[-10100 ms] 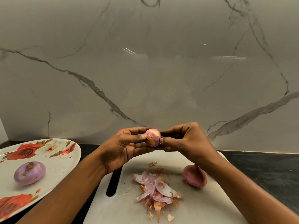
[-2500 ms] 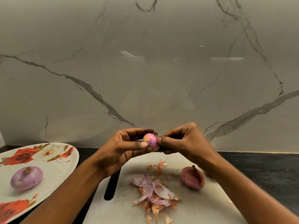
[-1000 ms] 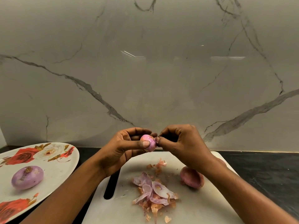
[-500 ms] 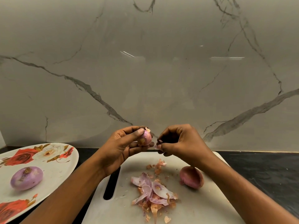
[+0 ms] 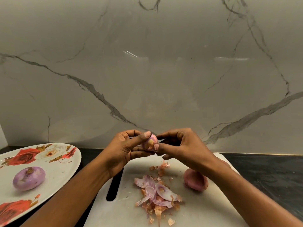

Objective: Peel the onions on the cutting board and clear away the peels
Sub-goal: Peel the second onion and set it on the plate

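Left fingers curl round the small onion: thumb tip pressed on its upper left, the other fingers cupped beneath and behind. Right fingers are narrow and bent, thumb tip on the onion's lower right by the root tuft, index tip at its top edge, pinching it. Half a second ago the right fingertips were clear of the onion with a small gap between; now they touch it again. The left thumb sits where it did then.

Small onion: held in the air between left hand and right hand, above the far edge of the cutting board. Surface pale purple with a yellowish patch; the root end faces the camera with some brown skin left on it. Height and place are about as before.

On the board, below the hands: a few orange-pink scraps, then the peel pile of purple and papery brown pieces, unchanged. The unpeeled onion lies to the pile's right, partly behind the right forearm, unmoved.

Left of the board, on the dark bench: a rose-patterned plate with one peeled onion on it, as before. A marble wall stands behind.
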Available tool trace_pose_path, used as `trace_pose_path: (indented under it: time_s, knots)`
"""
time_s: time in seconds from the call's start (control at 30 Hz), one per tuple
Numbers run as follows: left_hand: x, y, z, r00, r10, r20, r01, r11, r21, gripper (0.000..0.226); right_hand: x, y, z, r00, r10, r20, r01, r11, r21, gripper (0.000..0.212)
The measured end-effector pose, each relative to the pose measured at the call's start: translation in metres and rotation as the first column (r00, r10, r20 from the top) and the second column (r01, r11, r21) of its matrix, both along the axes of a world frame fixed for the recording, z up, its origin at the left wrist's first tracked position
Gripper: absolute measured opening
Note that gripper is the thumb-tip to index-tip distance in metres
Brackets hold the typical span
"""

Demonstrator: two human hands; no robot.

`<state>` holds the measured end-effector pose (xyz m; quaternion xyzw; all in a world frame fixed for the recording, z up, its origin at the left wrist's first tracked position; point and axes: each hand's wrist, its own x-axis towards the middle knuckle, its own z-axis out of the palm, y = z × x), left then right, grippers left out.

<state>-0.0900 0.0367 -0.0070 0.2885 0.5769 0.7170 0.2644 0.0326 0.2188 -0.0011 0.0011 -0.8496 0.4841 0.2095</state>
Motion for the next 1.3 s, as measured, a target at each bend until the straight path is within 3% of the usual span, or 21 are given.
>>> trace_pose_path:
  time_s: [0.23,0.5,0.77,0.97,1.3]
  knots:
    - [0.0029,0.0001,0.0008,0.998,-0.031,-0.047,0.031,1.000,-0.004,0.031,-0.0005,0.0001,-0.0018,0.999,-0.024,-0.030,0.027,0.997,0.077,0.029]
    - [0.0039,0.0006,0.0015,0.999,-0.053,0.004,0.053,0.998,-0.016,0.030,-0.0017,0.0038,-0.0009,0.997,-0.054,-0.053,0.061,0.989,0.136,0.025]
    - [0.0027,0.0006,0.0017,0.997,-0.040,0.070,0.039,0.999,0.017,0.041,-0.0059,0.0073,-0.0035,0.984,-0.126,-0.123,0.133,0.990,0.050,0.021]
    - [0.0017,0.0006,0.0023,0.997,-0.049,0.066,0.047,0.998,0.038,0.042,-0.0023,0.0053,-0.0035,0.997,-0.001,-0.079,0.008,0.996,0.090,0.046]
    - [0.0020,0.0002,0.0026,0.998,-0.039,0.045,0.037,0.999,0.030,0.041,-0.0033,0.0076,-0.0036,0.987,-0.047,-0.152,0.061,0.994,0.088,0.020]
